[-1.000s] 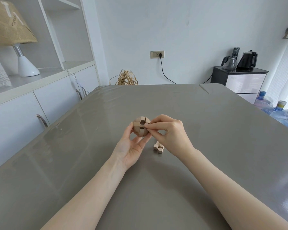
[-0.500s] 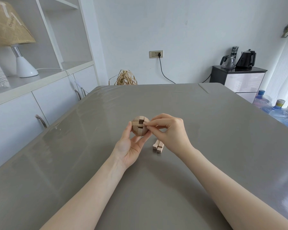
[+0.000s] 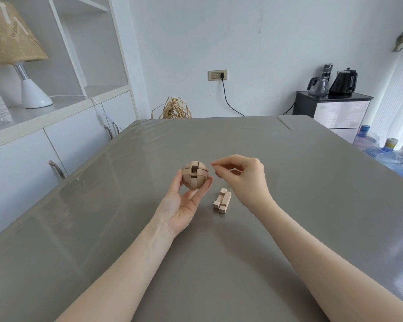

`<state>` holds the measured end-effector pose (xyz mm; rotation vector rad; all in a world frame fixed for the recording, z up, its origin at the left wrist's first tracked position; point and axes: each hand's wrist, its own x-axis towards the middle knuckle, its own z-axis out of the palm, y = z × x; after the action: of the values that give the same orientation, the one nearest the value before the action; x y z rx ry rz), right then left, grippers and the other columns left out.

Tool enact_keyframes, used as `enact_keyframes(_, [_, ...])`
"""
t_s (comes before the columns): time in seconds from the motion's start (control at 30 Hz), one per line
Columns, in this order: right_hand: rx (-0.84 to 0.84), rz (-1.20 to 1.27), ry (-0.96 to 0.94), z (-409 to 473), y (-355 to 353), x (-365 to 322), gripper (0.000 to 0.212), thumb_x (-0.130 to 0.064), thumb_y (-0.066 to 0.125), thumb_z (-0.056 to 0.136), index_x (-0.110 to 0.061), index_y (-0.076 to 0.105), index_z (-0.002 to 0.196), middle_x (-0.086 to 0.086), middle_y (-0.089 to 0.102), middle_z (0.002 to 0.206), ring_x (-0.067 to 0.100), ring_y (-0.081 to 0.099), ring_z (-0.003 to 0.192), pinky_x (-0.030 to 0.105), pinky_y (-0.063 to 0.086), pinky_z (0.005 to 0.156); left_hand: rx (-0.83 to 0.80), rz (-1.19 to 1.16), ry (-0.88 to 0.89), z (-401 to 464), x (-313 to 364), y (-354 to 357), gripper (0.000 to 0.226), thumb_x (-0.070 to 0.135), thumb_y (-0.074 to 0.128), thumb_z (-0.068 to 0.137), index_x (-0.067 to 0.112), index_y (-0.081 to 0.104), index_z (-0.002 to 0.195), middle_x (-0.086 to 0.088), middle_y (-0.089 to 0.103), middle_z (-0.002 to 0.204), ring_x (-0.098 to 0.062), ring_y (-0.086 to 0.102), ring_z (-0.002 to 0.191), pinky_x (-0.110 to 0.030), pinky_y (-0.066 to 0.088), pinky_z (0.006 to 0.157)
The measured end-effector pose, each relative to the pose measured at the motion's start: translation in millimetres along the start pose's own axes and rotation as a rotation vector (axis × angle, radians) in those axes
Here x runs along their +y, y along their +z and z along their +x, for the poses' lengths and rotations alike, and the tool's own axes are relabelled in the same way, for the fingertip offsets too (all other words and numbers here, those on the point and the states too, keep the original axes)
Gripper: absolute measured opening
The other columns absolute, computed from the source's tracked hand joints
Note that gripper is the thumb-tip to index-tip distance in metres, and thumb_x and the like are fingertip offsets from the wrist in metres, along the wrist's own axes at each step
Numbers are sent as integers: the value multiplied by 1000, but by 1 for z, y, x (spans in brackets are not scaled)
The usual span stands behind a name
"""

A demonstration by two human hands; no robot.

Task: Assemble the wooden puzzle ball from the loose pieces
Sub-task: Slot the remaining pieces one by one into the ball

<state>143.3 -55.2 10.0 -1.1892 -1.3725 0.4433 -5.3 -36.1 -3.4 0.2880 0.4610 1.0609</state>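
So the left hand is holding the wooden puzzle ball up off the table, palm facing up. The thumb sits on the ball's left side and the fingertips curl up against its right and underside, so it's a light cradle on the tips, not a full fist. The ball looks mostly put together, but there's an open slot showing in the face turned toward the camera, a dark cross-shaped gap near the top.

The right hand is just to the right of that grip, close to the ball but not touching it. Its fingers are curled in, thumb and forefinger nearly pinched together and pointing at the ball. I honestly can't tell if there's anything tiny between them; looks like nothing.

Below the right hand and just right of the left palm, the loose pieces lie on the table, a couple of notched wooden bars lying side by side and touching each other. Both forearms reach in from the bottom edge.
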Motion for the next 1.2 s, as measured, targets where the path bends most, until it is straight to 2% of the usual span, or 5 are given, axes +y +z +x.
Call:
enact_keyframes(0.13, [2,-67,171,8,-10,7,19,-4,64,83,-19,73,76,-3,69,69,2,62,61,8,45,63,-3,-58,-12,0,1,0,22,24,53,96,7,58,109,-33,58,112,-45,62,99,-40,60,67])
enact_keyframes(0.33, [-205,-263,345,9,-16,23,17,-7,62,86,-15,73,94,0,70,93,10,62,86,3,41,61,-24,-110,-28,0,2,1,21,24,53,96,6,58,106,-33,59,109,-45,62,98,-42,59,68])
enact_keyframes(0.63, [-486,-511,227,-2,-6,18,59,-40,78,69,-22,60,122,-8,65,92,13,44,112,23,34,83,-37,-110,-27,1,1,-1,22,25,54,96,9,59,110,-33,58,114,-46,62,99,-41,60,64])
enact_keyframes(0.73, [-545,-567,177,-4,-3,18,56,-31,75,74,-18,56,125,-18,59,74,16,40,115,20,31,82,-43,-108,-26,-1,2,1,22,25,53,96,7,59,107,-33,58,113,-46,62,99,-40,60,64])
enact_keyframes(1.2, [-457,-526,121,-5,-2,21,40,-21,65,79,-16,61,120,-3,62,81,22,45,111,22,31,82,-35,-41,-17,1,1,0,24,24,52,96,4,57,109,-33,58,115,-46,61,104,-41,60,66])
